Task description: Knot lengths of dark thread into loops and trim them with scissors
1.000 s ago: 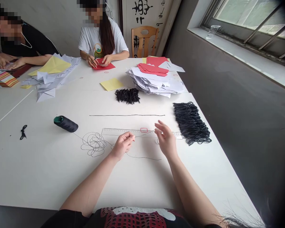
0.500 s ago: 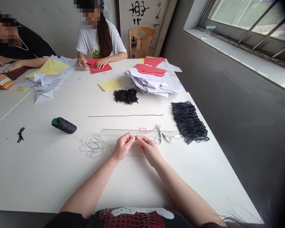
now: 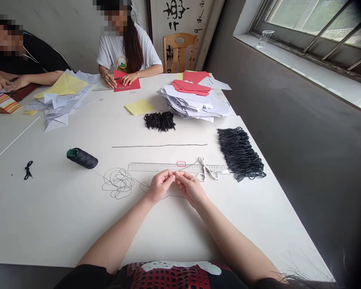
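Observation:
My left hand [image 3: 160, 186] and my right hand [image 3: 191, 188] meet over the table, fingertips pinched together on black thread; the pinched part is mostly hidden. Loose loops of the thread [image 3: 118, 183] lie to the left, running back to a dark spool [image 3: 82, 157] on its side. Just beyond my hands is a clear ruler [image 3: 150, 166], with white-handled scissors [image 3: 207, 170] resting across its right part. A straight length of black cord [image 3: 159, 145] stretches out parallel to the ruler, farther off.
Bundled black cord loops [image 3: 241, 153] lie at the right, a smaller black bundle [image 3: 159, 121] farther back. Behind stand a paper pile [image 3: 192, 105] and a yellow sheet [image 3: 139, 107]. A small black knot of cord [image 3: 28, 170] is far left. Two people sit across the table.
My hands have drawn slightly closer, with fingertips now nearly touching. Across the table, one person's hands and red paper have shifted a little; the other person's hands have come together.

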Tool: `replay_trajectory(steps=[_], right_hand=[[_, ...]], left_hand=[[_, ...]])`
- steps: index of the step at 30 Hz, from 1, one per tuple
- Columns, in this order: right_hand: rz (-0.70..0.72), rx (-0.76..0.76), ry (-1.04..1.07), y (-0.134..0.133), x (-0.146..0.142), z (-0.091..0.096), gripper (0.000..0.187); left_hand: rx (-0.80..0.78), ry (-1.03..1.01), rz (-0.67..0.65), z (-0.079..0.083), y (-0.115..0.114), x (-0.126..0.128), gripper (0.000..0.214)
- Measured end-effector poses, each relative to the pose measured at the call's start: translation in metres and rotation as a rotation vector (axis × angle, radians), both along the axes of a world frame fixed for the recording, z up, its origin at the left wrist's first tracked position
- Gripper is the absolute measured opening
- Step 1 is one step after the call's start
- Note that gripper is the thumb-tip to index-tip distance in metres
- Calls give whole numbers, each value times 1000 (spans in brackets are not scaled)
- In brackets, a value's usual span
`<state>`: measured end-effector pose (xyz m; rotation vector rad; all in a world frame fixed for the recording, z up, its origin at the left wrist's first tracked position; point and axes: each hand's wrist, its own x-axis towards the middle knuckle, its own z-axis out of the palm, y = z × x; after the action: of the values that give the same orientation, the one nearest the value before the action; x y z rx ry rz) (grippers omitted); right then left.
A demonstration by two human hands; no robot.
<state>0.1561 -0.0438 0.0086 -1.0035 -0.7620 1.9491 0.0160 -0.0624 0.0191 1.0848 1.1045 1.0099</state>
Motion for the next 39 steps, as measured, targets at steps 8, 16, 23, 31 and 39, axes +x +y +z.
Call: replay_trajectory(steps=[8, 16, 23, 31, 39], right_hand=[[-27, -13, -47, 5, 8, 7, 33], [-114, -122, 44, 20, 23, 11, 41], [-276, -35, 24, 30, 35, 10, 38], [-526, 132, -52, 36, 41, 3, 45], [-465, 331, -192, 33, 42, 9, 37]], left_hand=[[-306, -221, -43, 0, 2, -7, 30], [-474, -264, -205, -4, 5, -22, 26], [-534, -182, -242, 4, 2, -22, 29], [-446, -70, -341, 6, 2, -22, 25], [280, 505, -295, 16, 0, -33, 32]])
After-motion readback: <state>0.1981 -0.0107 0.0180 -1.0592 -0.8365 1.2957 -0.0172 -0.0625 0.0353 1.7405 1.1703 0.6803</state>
